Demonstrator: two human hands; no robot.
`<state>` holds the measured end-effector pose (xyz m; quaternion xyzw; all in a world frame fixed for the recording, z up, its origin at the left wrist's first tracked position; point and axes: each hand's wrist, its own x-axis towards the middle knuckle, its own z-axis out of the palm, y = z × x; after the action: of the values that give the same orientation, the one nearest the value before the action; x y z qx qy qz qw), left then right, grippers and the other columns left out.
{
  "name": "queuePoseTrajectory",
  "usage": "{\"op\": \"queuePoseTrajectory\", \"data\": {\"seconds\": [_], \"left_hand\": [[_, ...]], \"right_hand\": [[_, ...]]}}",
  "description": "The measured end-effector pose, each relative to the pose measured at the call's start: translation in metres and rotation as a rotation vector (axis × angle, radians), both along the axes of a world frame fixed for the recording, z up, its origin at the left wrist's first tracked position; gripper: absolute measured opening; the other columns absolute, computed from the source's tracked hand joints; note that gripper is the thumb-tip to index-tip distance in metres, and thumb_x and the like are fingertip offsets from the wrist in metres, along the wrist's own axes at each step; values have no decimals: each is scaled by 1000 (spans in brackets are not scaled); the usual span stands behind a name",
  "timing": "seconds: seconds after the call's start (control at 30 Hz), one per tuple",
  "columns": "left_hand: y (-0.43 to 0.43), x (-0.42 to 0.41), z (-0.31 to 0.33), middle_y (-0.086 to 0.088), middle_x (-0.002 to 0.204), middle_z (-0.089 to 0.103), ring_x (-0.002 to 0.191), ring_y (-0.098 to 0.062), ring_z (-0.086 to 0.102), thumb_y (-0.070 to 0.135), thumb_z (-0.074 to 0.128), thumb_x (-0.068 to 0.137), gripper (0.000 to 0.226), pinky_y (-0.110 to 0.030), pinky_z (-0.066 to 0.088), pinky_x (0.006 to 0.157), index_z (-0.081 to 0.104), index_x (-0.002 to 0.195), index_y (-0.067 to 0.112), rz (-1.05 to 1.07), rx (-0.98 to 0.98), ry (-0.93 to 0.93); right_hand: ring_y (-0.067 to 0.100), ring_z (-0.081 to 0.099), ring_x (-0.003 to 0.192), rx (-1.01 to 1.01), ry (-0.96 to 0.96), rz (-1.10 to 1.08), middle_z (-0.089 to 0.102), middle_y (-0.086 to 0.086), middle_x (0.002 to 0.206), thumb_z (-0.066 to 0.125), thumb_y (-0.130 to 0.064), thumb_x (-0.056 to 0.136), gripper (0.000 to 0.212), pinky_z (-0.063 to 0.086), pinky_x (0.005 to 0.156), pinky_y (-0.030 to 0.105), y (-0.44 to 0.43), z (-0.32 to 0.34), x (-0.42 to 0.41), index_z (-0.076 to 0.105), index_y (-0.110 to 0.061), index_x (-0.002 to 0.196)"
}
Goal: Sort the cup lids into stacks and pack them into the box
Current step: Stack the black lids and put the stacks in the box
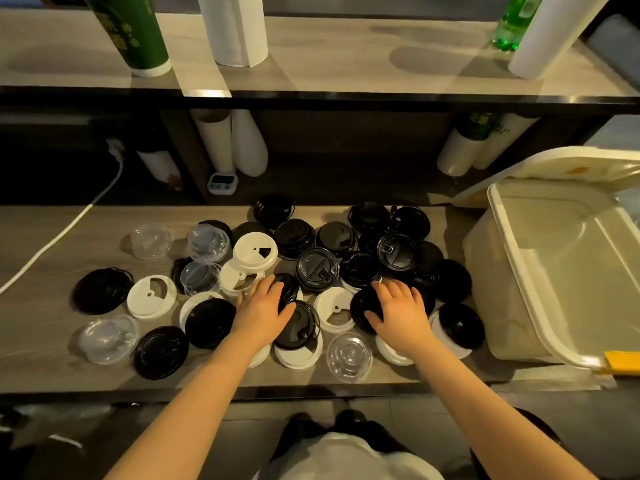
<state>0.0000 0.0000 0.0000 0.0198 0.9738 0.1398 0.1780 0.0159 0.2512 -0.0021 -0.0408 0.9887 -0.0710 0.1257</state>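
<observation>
Several cup lids lie scattered on the wooden counter (pixel 41 341): black ones such as a black lid (pixel 317 268), white ones such as a white lid (pixel 151 296), and clear ones such as a clear lid (pixel 349 351). My left hand (pixel 261 308) rests with fingers curled over a black lid (pixel 289 289) in the middle of the pile. My right hand (pixel 398 311) lies on another black lid (pixel 365 304), thumb at its near edge. An empty translucent plastic box (pixel 519 271) stands open at the right, its lid (pixel 554 168) leaning behind it.
A raised shelf (pixel 346 95) runs above the counter, carrying a green cup stack (pixel 131 32), white paper rolls (pixel 235 29) and a green bottle (pixel 509 26). Under it stand cup sleeves and a small timer (pixel 221 183). A white cable (pixel 69 226) crosses the left side.
</observation>
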Motion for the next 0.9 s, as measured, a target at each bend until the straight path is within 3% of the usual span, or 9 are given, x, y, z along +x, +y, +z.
{"op": "queuePoseTrajectory", "data": {"seconds": [0.2,0.47,0.57,0.67,0.73,0.9], "left_hand": [[1,-15,-2,-7,149,28,138,-27,23,58,41,89,70,-47,25,109,22,143,17,37,-65,-48],[0,-25,-10,-9,152,25,140,-29,18,62,41,87,78,-47,24,112,17,146,16,54,-94,-94],[1,-24,-8,-11,151,22,139,-30,21,63,47,84,85,-45,26,112,16,146,15,94,-50,-86],[2,-22,-5,-10,152,17,140,-30,23,62,56,79,94,-42,28,111,12,148,16,152,8,-51],[4,-20,-2,-9,151,18,138,-29,26,59,62,77,97,-40,29,109,12,148,16,183,46,-10],[12,-9,7,-9,142,24,133,-29,32,49,72,73,96,-38,33,106,18,146,17,299,167,74]], "right_hand": [[26,22,140,62,-91,1,28,3,150,51,-64,81,88,12,114,51,-6,-6,3,16,-20,148],[23,33,134,-14,-36,-51,36,1,143,60,-59,76,87,14,116,44,-2,-5,0,23,-24,146],[23,43,124,-132,54,-54,41,0,133,68,-56,69,87,25,112,39,3,-4,0,33,-22,142],[21,44,118,-298,53,-83,38,0,129,74,-48,67,87,41,97,31,8,-1,-2,35,-22,140],[18,40,120,-393,22,-111,34,-1,128,76,-45,66,88,43,93,28,12,1,-6,34,-23,140],[19,38,124,-555,-7,-148,35,-2,128,81,-43,63,89,40,100,31,24,1,-20,37,-20,137]]}}
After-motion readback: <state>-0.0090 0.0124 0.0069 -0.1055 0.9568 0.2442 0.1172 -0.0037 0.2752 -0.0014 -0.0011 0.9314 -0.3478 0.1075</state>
